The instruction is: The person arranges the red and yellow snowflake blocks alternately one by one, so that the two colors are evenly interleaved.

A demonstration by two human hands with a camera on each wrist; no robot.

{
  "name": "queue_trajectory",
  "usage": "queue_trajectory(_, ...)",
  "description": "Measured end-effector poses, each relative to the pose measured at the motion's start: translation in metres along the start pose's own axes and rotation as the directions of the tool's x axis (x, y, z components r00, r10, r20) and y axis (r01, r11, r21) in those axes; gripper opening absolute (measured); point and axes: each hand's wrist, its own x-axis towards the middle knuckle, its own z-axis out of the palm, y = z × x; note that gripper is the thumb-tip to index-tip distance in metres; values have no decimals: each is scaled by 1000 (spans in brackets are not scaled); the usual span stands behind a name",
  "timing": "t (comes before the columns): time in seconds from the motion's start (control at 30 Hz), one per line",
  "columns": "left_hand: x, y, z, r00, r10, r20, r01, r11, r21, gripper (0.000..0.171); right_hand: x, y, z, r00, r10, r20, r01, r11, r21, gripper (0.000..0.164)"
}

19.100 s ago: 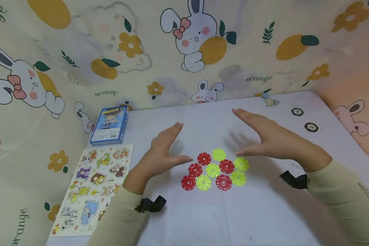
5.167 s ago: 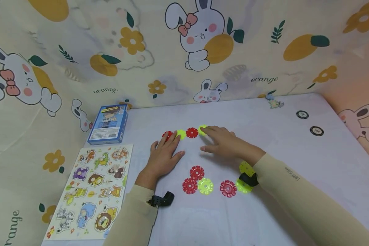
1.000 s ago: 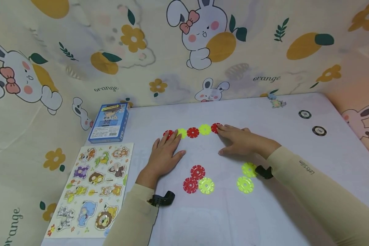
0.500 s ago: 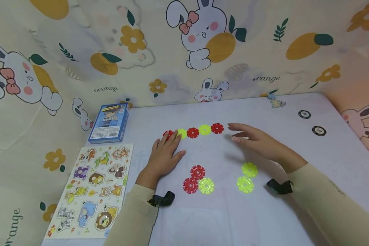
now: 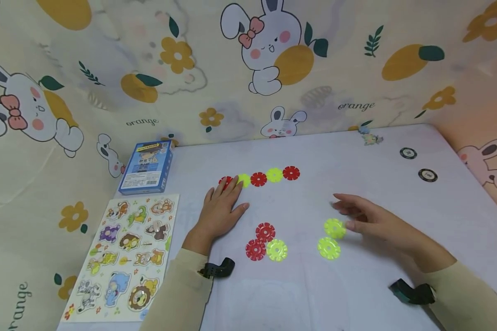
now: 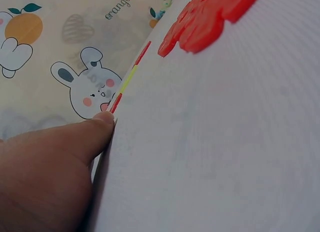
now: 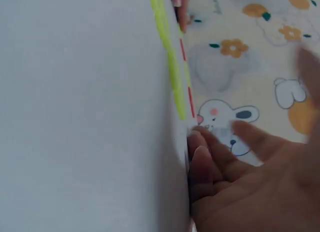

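Notched plastic discs, alternating red and yellow-green, lie in a row at the back middle, ending right in a red disc [image 5: 291, 173]. My left hand [image 5: 219, 211] lies flat, fingertips over the row's left red disc [image 5: 223, 182] and the neighbouring yellow-green disc [image 5: 245, 179], partly hiding both. Beside two yellow-green discs, one far [image 5: 334, 228] and one near [image 5: 329, 248], my right hand [image 5: 385, 227] hovers with loosely bent fingers, holding nothing; its thumb tip is at the far one's edge. Two red discs [image 5: 255, 250] and a yellow-green disc [image 5: 277, 250] lie grouped in front.
A blue box [image 5: 146, 166] stands at the back left, with an animal picture board [image 5: 126, 248] in front of it. Two black round chips [image 5: 428, 175] and a small figure-like trinket [image 5: 372, 139] lie at the back right. Patterned cloth [image 5: 182, 110] walls the back.
My right hand has left the red disc at the row's right end and moved right and nearer to the yellow-green pair. Earlier, the row's discs came from the central cluster. My left hand stays put.
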Motion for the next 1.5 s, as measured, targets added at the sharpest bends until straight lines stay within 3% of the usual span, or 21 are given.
queue_trajectory(0.13, 0, -1, 0, 1000, -4, -1, 4, 1000, 3, 72, -4, 2, 9, 998, 50, -32, -55, 981, -188, 60)
queue_trajectory(0.23, 0, -1, -1, 1000, -3, -5, 3, 1000, -1, 71, -1, -1, 15, 998, 38, -58, -54, 952, -303, 50)
queue_trajectory(0.33, 0, 0, -2, 1000, 0, -5, 0, 1000, -8, 70, 4, -5, 18, 996, 47, -74, -70, 939, -337, 41)
queue_trajectory(0.53, 0, 0, -2, 1000, 5, 2, -5, 1000, -6, 70, 19, -8, 15, 985, 155, -81, -170, 956, -238, 36)
queue_trajectory(0.77, 0, -1, -2, 1000, 3, 3, -3, 1000, -9, 70, 54, 4, 3, 952, 244, -186, -257, 965, -47, 27)
queue_trajectory(1.03, 0, -1, -1, 1000, 3, 5, -3, 1000, -6, 70, 97, 15, -5, 884, 360, -299, -303, 927, 219, 37)
queue_trajectory(1.17, 0, -1, -1, 1000, 7, -1, -7, 1000, -5, 70, 110, 14, -5, 865, 384, -323, -308, 915, 261, 40)
queue_trajectory(1.27, 0, -1, -2, 1000, 7, -1, -7, 1000, -6, 70, 113, 13, -3, 864, 373, -338, -317, 925, 209, 44)
queue_trajectory(1.33, 0, -1, -2, 1000, 3, 2, -3, 1000, -7, 70, 112, 14, 0, 872, 333, -360, -311, 943, 117, 46)
queue_trajectory(1.43, 0, -1, -2, 1000, 0, 5, 0, 1000, -6, 70, 108, 16, 4, 907, 215, -363, -268, 958, -102, 49)
queue_trajectory(1.5, 0, -1, -2, 1000, 1, 5, -1, 1000, -6, 70, 106, 17, 7, 935, 129, -331, -228, 933, -280, 55)
